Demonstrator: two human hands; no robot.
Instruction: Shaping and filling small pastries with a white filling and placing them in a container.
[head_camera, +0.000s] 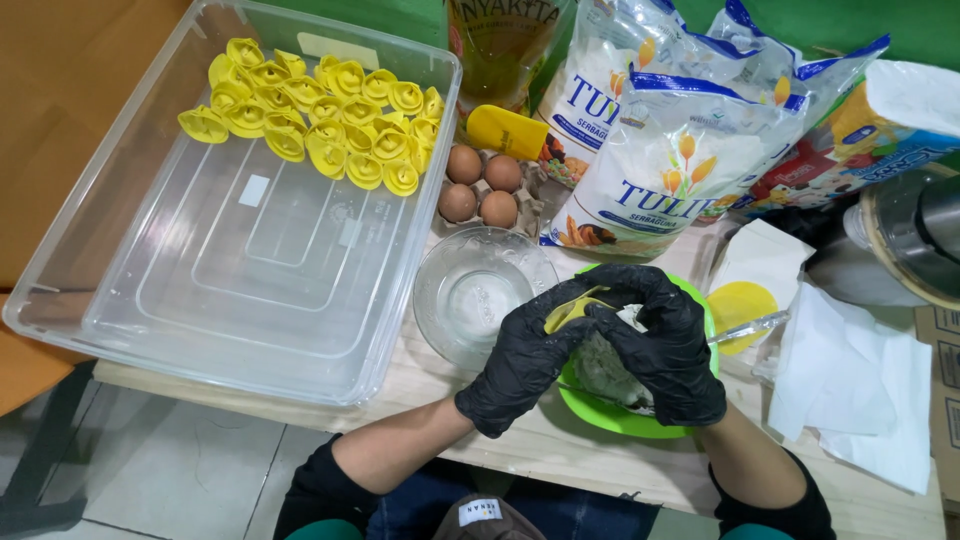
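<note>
Both gloved hands (600, 345) pinch yellow wrapper (572, 310) over green bowl (610, 418)

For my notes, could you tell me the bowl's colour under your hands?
Bright green plastic bowl, head view.

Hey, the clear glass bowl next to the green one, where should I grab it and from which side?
Probably best to take the glass bowl by its rim on the near-left edge, coming from the table's front. It sits upright and looks empty, so the rim is free there. Eggs crowd its far side, the plastic tray its left, and both hands work over the green bowl on its right.
</note>
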